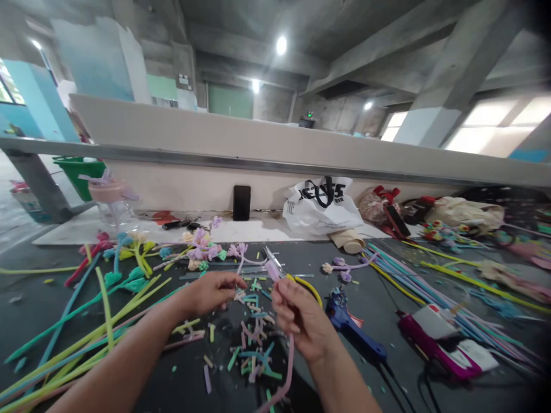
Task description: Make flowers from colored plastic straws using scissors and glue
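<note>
My right hand is closed on a lilac fuzzy stem, a pipe cleaner. A lilac tuft sticks up above the fingers, and the pink-lilac length hangs below the palm. To its left hovers my left hand, fingers loosely bent and apart, with nothing visible in them. Just behind the hands lie scissors and a branched lilac stem. Short cut pieces of pipe cleaner in several colours litter the dark table between and below the hands. Yellow handle loops show behind my right hand.
A blue glue gun with a cord lies at right, beside a magenta-and-white device. Long pipe cleaners spread across the left; more bundles lie right. A phone and white bag stand against the back panel.
</note>
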`<state>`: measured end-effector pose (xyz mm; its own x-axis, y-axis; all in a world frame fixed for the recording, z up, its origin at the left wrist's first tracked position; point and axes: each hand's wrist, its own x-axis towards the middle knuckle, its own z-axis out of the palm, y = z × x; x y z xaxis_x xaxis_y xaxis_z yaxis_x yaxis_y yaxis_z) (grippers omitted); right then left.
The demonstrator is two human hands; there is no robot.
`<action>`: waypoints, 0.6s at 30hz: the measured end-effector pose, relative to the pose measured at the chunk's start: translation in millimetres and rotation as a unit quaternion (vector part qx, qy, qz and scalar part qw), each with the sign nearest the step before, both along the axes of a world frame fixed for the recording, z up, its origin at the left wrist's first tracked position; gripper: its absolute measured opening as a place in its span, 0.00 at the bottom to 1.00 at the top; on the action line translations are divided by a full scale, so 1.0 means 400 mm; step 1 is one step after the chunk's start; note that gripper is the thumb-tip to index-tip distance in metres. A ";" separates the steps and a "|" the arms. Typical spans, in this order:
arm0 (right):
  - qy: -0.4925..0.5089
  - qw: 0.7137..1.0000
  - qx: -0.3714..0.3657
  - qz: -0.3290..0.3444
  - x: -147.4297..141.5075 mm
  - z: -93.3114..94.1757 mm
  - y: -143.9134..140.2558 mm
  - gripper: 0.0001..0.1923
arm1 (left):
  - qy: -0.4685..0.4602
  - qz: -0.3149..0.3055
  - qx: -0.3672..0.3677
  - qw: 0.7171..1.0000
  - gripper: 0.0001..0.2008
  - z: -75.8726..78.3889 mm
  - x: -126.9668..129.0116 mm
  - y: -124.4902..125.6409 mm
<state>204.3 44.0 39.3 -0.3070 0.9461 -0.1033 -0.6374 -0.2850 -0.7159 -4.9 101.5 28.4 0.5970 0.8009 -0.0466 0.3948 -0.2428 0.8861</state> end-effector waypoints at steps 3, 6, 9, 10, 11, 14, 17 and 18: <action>0.074 0.997 0.006 0.005 0.030 0.019 0.003 0.04 | -0.049 0.019 -0.044 0.998 0.08 0.005 -0.004 -0.001; 0.099 0.995 0.012 0.020 0.045 0.029 0.002 0.03 | -0.073 0.025 -0.065 0.995 0.07 0.012 0.001 -0.004; 0.051 0.998 0.019 0.027 0.034 0.026 -0.002 0.02 | -0.097 0.038 -0.082 0.991 0.09 0.036 0.000 -0.008; 0.026 0.999 0.024 0.023 0.026 0.023 -0.004 0.03 | -0.109 0.048 -0.087 0.989 0.10 0.048 -0.003 -0.009; -0.002 0.999 0.031 0.015 0.016 0.019 -0.005 0.04 | -0.123 0.061 -0.093 0.986 0.10 0.060 -0.009 -0.011; -0.090 0.994 0.056 -0.021 -0.014 0.006 -0.009 0.08 | -0.179 0.093 -0.106 0.974 0.10 0.096 -0.028 -0.019; -0.175 0.979 0.078 -0.073 -0.040 -0.006 -0.014 0.11 | -0.256 0.115 -0.090 0.956 0.08 0.118 -0.029 -0.032; -0.208 0.970 0.085 -0.095 -0.047 -0.010 -0.015 0.11 | -0.285 0.124 -0.081 0.947 0.07 0.122 -0.023 -0.037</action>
